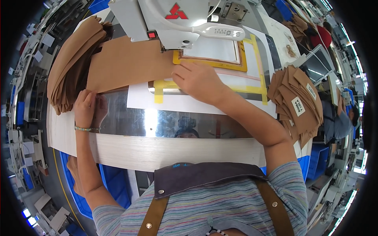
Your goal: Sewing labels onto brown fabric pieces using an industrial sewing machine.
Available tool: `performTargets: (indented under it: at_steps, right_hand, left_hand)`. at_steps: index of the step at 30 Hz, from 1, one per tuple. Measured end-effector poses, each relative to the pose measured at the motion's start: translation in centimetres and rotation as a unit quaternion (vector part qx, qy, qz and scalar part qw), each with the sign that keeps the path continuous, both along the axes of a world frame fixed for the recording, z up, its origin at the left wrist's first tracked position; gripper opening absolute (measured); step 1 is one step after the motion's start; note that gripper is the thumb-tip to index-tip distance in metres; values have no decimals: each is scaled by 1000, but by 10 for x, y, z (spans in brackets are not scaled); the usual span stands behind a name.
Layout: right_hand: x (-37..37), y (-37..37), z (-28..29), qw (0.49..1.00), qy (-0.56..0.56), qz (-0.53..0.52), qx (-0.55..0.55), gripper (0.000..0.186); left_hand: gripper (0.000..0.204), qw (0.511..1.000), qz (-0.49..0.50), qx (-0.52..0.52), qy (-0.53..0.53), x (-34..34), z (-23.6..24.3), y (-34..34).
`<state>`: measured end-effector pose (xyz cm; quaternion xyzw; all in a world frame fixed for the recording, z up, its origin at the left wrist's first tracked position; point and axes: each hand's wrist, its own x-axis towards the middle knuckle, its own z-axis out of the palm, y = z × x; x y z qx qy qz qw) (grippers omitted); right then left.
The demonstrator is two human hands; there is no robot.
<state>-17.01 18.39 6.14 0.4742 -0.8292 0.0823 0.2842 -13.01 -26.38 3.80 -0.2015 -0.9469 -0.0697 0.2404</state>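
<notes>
A flat brown paper piece lies across the work top toward a machine head. My left hand pinches its lower-left corner. My right hand has curled fingers on its right end, beside a yellow rectangular frame under the machine; the fingertips appear to grip the paper. A white sheet with yellow tape strips lies beneath. At the left, a fanned stack of brown paper pieces adjoins the held piece.
A pile of labelled brown pieces sits at the right. A metal plate runs along the front of the table. Blue bins stand below. A co-worker works at the far right.
</notes>
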Motion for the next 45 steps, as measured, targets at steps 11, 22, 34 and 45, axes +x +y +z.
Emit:
performTargets:
  at_steps: [11, 22, 34, 45]
  right_hand:
    - [2, 133, 4, 991, -4, -84, 104, 11]
    - [20, 215, -11, 965, 21, -248, 80, 6]
    - [64, 209, -32, 929, -137, -339, -56, 44]
    - [64, 206, -35, 908, -185, -373, -42, 49]
  left_hand:
    - [26, 982, -187, -11, 31, -59, 8, 120]
    - [37, 960, -264, -96, 6, -93, -1, 210]
    - [47, 990, -101, -48, -83, -52, -11, 197]
    - [47, 986, -122, 7, -109, -52, -9, 196]
